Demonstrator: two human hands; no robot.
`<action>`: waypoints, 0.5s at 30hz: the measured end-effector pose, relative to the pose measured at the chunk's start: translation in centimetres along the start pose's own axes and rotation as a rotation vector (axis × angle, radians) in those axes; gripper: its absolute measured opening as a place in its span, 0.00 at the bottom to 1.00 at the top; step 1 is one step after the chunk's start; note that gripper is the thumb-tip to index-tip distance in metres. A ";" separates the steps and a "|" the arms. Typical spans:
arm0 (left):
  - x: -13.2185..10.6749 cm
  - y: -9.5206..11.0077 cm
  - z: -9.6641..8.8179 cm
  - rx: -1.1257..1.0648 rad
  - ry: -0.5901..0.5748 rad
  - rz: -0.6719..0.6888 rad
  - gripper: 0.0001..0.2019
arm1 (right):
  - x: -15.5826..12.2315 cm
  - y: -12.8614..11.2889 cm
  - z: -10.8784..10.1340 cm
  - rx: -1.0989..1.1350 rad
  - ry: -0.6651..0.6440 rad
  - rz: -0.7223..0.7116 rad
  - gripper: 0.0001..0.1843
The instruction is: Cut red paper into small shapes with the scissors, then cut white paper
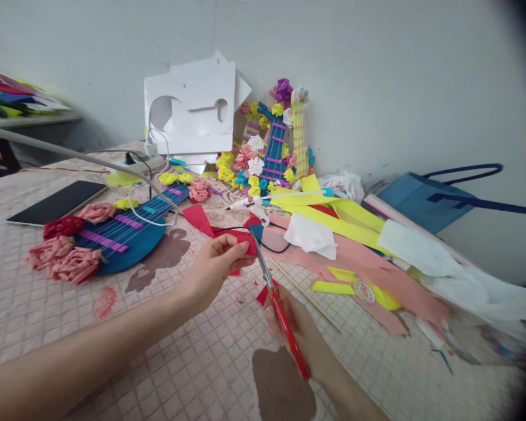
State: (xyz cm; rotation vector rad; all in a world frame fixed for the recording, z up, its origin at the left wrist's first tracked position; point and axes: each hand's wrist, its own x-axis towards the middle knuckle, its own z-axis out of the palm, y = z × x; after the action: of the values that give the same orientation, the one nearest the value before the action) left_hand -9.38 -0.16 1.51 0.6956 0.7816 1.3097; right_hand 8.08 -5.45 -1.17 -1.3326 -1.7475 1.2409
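Note:
My left hand [213, 269] pinches a piece of red paper [241, 238] above the table's middle. My right hand [300, 330] grips red-handled scissors [280, 310], whose blades reach up into the red paper's lower edge. A small red offcut [263, 294] lies just under the blades. A white glue gun [256, 203] rests on the table behind the paper, its black cord curling toward my hands.
A blue paper guitar [127, 231] with pink and red paper roses lies at the left, beside a dark tablet [56, 202]. Decorated paper guitars [274, 146] lean on the wall. Yellow, pink and white paper scraps [355, 245] and a blue bag [425, 196] fill the right side.

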 end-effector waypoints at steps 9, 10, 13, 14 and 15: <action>0.1 0.0 -0.1 0.002 0.010 -0.015 0.14 | 0.2 -0.4 0.2 0.060 0.010 0.032 0.14; 0.0 0.0 -0.1 0.005 0.009 -0.018 0.14 | 0.2 -0.4 0.2 0.063 0.015 0.031 0.14; -0.1 -0.1 0.0 0.000 0.001 -0.016 0.14 | 0.2 -0.3 0.4 0.063 0.036 0.015 0.14; -0.2 -0.1 0.1 -0.006 0.000 -0.014 0.14 | 0.3 -0.2 0.5 0.060 0.045 0.003 0.13; -0.1 0.0 0.1 -0.012 -0.001 -0.010 0.14 | 0.3 -0.2 0.5 0.054 0.054 -0.013 0.13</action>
State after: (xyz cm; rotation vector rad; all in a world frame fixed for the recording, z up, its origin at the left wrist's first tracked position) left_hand -9.32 -0.30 1.56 0.6821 0.7747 1.3042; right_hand 7.50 -5.33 -1.23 -1.3097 -1.6711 1.2259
